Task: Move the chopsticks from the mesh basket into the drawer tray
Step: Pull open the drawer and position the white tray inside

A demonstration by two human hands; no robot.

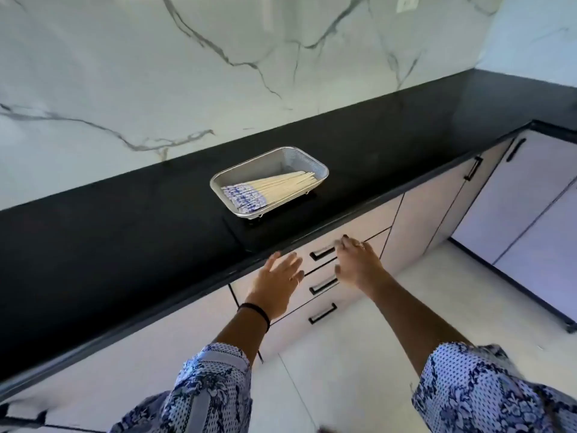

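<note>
Many chopsticks (274, 190) lie in a bundle inside the mesh basket (323, 175), a little above the frame's centre, their blue-patterned ends toward the left and plain tips toward the right. That basket stands on the black counter (125, 245), near its front edge. Below the counter, just under the basket, is a stack of three shut drawers; the top drawer (359, 232) has a dark handle (323, 253). At that handle's right end sits the right hand (356, 260), fingers curled down beside it; whether they actually grip the handle cannot be told. Left of the handle, the left hand (278, 282) hovers at the counter's edge with fingers straight and spread, holding nothing. A dark band (254, 310) circles its wrist. Both arms wear blue-patterned sleeves (212, 385) at the frame's bottom.
</note>
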